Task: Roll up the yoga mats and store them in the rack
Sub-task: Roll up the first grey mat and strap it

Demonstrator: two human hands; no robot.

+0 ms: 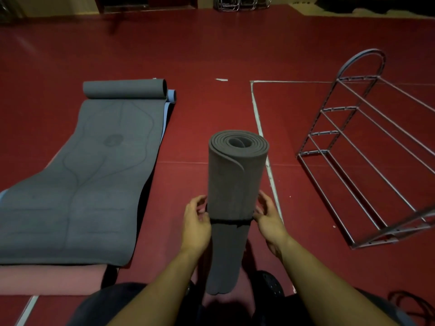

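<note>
Rolled grey mat (235,196) upright on floor (211,55) at near edge of view, between person's knees; black strap (231,221) cinched round its middle. Left hand (196,225) and right hand (268,222) each pinch strap at mat's sides. Rack (367,147) well apart toward right edge, bare. Stack of flat mats (82,184) toward left edge (top one partly rolled at far end). Risk: strap slips loose, outer flap springs open, roll unwinds before reaching rack
</note>
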